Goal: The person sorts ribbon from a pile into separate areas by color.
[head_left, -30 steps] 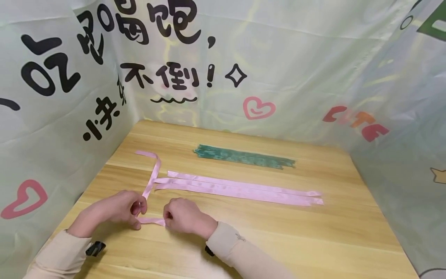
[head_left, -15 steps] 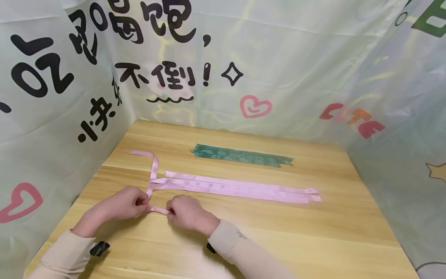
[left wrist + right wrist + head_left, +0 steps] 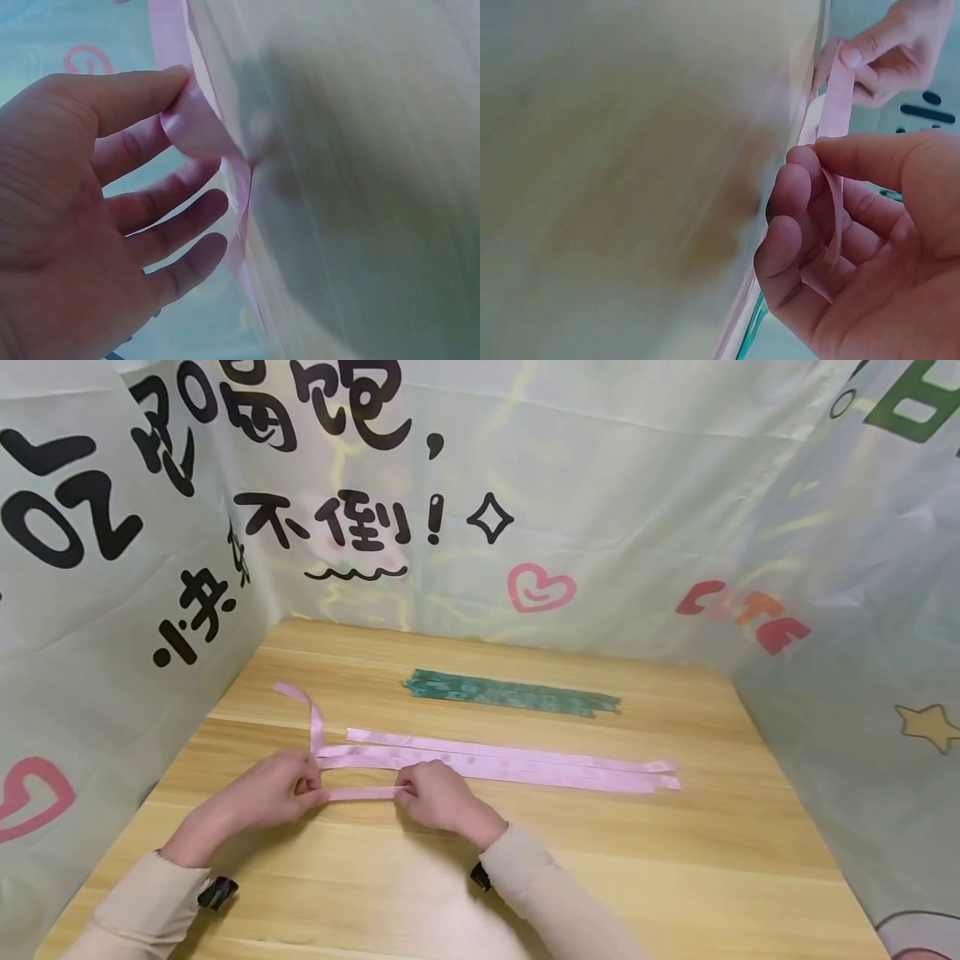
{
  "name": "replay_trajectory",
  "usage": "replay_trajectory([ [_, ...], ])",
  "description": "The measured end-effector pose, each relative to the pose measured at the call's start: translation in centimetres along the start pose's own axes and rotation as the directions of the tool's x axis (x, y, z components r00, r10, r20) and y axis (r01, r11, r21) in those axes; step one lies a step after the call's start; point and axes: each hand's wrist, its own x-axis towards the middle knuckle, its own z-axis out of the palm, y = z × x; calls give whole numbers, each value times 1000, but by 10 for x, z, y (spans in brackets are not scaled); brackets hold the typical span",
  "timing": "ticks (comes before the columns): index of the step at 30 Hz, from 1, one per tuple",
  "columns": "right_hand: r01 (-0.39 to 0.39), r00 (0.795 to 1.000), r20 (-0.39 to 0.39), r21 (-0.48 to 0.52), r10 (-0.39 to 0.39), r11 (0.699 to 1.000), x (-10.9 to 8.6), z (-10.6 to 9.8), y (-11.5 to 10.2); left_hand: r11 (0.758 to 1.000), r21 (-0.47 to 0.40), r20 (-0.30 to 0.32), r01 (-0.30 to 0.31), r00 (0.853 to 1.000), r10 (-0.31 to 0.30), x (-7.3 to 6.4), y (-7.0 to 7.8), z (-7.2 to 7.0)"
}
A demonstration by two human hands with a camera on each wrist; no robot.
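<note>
A pink satin ribbon (image 3: 363, 793) stretches between my two hands, low over the wooden table. My left hand (image 3: 276, 785) pinches it between thumb and forefinger; in the left wrist view the ribbon (image 3: 196, 124) bends at that pinch while the other fingers spread loosely. My right hand (image 3: 441, 797) pinches it further right, and in the right wrist view the ribbon's end (image 3: 834, 217) hangs into my curled fingers. Beyond my left hand the ribbon's tail (image 3: 315, 727) runs back and curls to the left. Just behind the hands lie several flat pink ribbon strips (image 3: 510, 764), side by side.
Farther back, a bundle of dark green ribbon strips (image 3: 513, 692) lies on the wooden table (image 3: 600, 868). Printed cloth walls (image 3: 637, 510) with black lettering and hearts enclose the table at the back and both sides.
Both hands have moved away from me and to the right with the ribbon, closer to the flat pink strips. The held stretch now looks straighter, and its tail has been drawn along.
</note>
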Motion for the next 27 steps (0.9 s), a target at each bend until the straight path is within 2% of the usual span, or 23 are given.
replay_trajectory([
  [5,-25,999,-48,35,27,999,-6,-13,19,993,110,-95,-34,994,45,7,-2,5],
  [14,-60,990,-126,90,72,994,-23,-34,53,983,152,-174,-103,976,129,15,-3,12],
  [22,-138,976,-157,105,153,985,-37,-43,78,987,158,-140,-40,988,62,16,-4,12],
  [25,-170,970,-152,128,189,977,-42,-48,85,987,157,-134,-42,989,64,16,-4,13],
  [27,-187,968,-141,136,206,973,-45,-50,89,985,161,-131,-64,988,86,17,-4,14],
])
